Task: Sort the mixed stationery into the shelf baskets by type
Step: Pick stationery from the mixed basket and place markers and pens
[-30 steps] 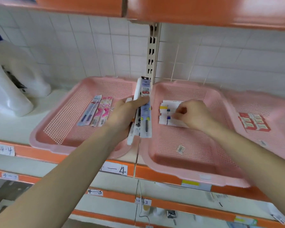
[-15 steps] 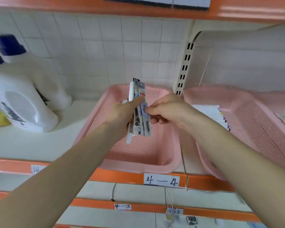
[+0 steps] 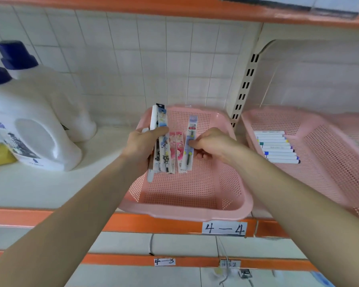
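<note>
My left hand [image 3: 141,145] grips a bundle of packaged pens [image 3: 161,141] upright over the left edge of a pink mesh basket [image 3: 195,195]. My right hand [image 3: 212,145] pinches a single lilac pen pack [image 3: 190,141] just right of the bundle, low over the basket. Two pink pen packs [image 3: 177,146] lie in the basket between my hands. A second pink basket [image 3: 327,160] to the right holds a row of white markers [image 3: 278,149].
Two large white detergent jugs with blue caps [image 3: 29,125] stand on the shelf at the left. A slotted metal upright [image 3: 245,88] divides the two baskets. The orange shelf lip [image 3: 153,223] carries a label "4—4"; another shelf runs overhead.
My right hand left the marker basket, took one pen pack from the bundle in my left hand, and now holds it down over the left basket. My view shifted left.
</note>
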A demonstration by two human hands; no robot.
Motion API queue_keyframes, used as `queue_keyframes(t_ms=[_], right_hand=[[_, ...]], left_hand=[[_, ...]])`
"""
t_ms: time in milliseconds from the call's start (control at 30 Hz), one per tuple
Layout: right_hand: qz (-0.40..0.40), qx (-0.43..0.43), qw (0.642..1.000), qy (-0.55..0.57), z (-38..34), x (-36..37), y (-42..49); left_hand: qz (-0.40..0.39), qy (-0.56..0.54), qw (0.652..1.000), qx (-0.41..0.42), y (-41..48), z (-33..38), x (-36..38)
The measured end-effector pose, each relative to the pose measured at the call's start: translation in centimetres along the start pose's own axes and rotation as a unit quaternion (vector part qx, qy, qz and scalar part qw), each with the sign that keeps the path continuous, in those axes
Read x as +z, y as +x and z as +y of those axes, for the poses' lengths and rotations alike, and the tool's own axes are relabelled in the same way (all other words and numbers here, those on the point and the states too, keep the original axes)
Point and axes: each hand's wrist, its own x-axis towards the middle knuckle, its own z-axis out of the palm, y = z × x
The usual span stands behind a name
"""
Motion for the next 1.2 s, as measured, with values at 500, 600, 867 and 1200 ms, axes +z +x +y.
queue_keyframes(t_ms=[500, 600, 867, 1200], right_hand=[[-0.051, 0.055, 0.984, -0.161, 0.7, -0.3, 3.2], [-0.049, 0.038, 0.964, -0.258, 0.1, 0.4, 3.8], [0.022, -0.018, 0.93, -0.367, 0.4, 1.5, 3.9], [-0.072, -0.109, 0.991, 0.035, -2.6, -1.9, -2.5]], left_hand=[[-0.009, -0.007, 1.0, -0.028, -0.3, 0.0, 1.7], [-0.005, 0.002, 0.999, -0.039, -0.4, 0.1, 1.6], [-0.005, 0.03, 0.998, -0.049, -0.1, 0.5, 1.2], [0.004, 0.038, 0.999, -0.034, 0.4, 0.1, 4.3]])
